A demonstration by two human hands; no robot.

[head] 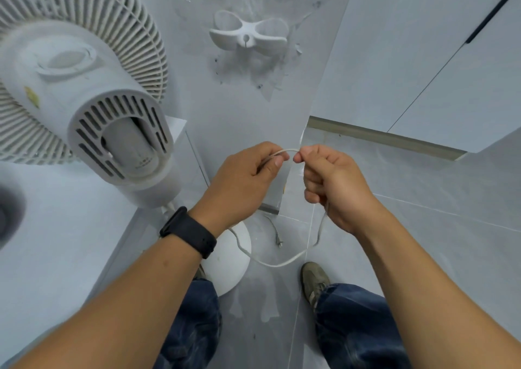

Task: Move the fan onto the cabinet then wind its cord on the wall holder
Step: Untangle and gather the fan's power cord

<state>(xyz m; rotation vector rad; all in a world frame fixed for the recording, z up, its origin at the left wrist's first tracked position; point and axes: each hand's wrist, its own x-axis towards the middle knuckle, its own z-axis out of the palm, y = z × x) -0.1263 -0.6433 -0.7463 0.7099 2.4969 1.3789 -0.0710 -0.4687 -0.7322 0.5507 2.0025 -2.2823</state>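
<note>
Head view: the white plastic two-winged wall holder sits on the grey wall straight ahead and above both hands, its wings spread left to right, about equally near each. The left hand and right hand each pinch the thin white cord, its slack looping toward the floor; the white fan stands on the pale cabinet at left

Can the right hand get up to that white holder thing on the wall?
Probably yes. The right hand grips the cord below the wall holder, and only bare wall shows between them. The left hand pinches the same cord, which hangs slack.
</note>
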